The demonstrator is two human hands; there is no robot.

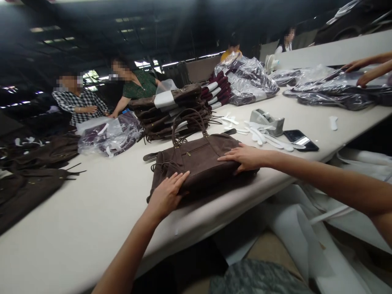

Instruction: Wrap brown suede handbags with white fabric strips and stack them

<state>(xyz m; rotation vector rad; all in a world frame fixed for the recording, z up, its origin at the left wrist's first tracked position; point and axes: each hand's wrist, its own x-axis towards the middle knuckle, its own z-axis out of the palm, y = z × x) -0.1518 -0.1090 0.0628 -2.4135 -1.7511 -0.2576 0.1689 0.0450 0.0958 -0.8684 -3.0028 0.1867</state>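
Observation:
A dark brown handbag (199, 157) lies on the white table near its front edge, its two handles pointing away from me. A small zip shows on the upper face, with thin cords at the left side. My left hand (168, 194) rests on the bag's near left corner, fingers stretched out over the edge. On the right part of the bag lies my right hand (241, 157), its fingers spread flat. The underside of the bag is hidden.
Behind the bag stands a stack of brown bags (171, 108). White strips (260, 134), a tape dispenser (268, 121) and a phone (301, 140) lie to the right. Plastic-wrapped bags (248, 79) sit farther back. Other people (137, 83) work across the table; a co-worker's hands (364, 69) reach in at right.

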